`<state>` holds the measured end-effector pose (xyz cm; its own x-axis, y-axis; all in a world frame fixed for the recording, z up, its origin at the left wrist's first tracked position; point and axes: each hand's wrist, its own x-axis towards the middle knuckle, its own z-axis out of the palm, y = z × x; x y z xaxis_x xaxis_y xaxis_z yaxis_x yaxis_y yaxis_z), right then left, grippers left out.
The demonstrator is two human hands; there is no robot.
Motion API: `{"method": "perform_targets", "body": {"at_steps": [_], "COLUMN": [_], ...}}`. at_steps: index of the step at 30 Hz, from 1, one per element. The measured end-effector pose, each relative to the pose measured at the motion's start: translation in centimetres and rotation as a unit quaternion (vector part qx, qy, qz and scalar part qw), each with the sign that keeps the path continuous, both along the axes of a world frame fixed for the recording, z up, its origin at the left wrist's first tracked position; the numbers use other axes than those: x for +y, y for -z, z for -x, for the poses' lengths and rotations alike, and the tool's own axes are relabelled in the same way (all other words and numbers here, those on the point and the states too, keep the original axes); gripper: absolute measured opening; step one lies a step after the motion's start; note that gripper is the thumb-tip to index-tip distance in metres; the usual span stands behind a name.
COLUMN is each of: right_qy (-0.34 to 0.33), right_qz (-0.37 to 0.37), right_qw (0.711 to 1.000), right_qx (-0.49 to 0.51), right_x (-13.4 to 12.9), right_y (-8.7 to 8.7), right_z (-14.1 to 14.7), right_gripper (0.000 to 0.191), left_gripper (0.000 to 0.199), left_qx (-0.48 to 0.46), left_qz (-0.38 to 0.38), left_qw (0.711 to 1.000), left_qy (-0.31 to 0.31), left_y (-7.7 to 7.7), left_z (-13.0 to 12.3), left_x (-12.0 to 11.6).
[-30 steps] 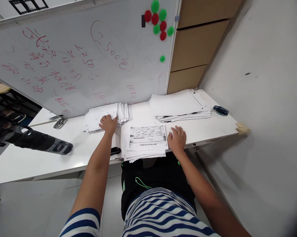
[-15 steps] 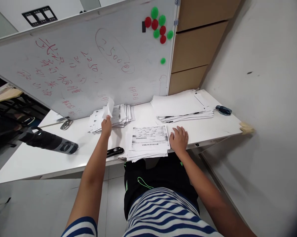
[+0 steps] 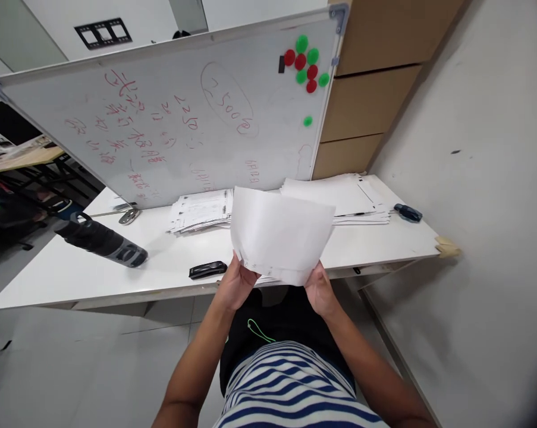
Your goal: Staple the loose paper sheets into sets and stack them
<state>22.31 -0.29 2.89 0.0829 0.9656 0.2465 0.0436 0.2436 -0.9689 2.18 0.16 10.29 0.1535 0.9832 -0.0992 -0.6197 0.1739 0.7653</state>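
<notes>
White paper sheet (image 3: 283, 235), gently bowed, faint lower-edge marks

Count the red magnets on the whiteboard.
4, upper right of the whiteboard: leftmost magnet beside the black rectangle; second magnet just right of the leftmost; third magnet farther right, lower; fourth magnet directly below that. None appears hidden.

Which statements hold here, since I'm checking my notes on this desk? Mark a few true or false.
1. The left hand and the right hand hold a paper sheet. True.
2. The right hand rests flat on the desk. False: its fingers grip the sheet's edge.
3. The whiteboard bears red writing and round magnets. True.
4. Every magnet is green. False: some are red.
5. The bottle is left of both hands. True.
</notes>
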Motion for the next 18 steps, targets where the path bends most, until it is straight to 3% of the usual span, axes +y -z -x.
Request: {"method": "perform_targets", "body": {"at_steps": [3,6,11,15,18], "right_qy": [-0.016,0.001,0.006,-0.040,-0.059], "right_qz": [0.085,0.142,0.137,0.110,0.081], "right_qw": [0.981,0.963,0.980,0.993,0.995], "right_qx": [0.175,0.230,0.147,0.032,0.000], "right_x": [-0.6,-0.3,0.8,1.9,2.4], "right_y": [-1.4,-2.2,-2.2,-2.7,-2.9], "right_z": [0.5,0.1,-0.9,-1.5,-1.4], "right_gripper": [0.061,0.051,0.042,0.039,0.038], "left_gripper": [0.055,0.053,0.048,0.057,0.054], "left_qx": [0.002,0.012,0.044,0.140,0.227], "left_qz": [0.019,0.035,0.038,0.022,0.020], "left_qw": [1.000,0.999,0.997,0.989,0.972], "left_qy": [-0.007,-0.018,-0.043,-0.039,-0.048], "left_y": [0.8,1.5,2.0,2.0,2.3], "left_z": [0.2,0.9,3.8,6.4,7.2], "left_x": [-0.8,-1.6,-2.5,-2.0,-1.5]}}
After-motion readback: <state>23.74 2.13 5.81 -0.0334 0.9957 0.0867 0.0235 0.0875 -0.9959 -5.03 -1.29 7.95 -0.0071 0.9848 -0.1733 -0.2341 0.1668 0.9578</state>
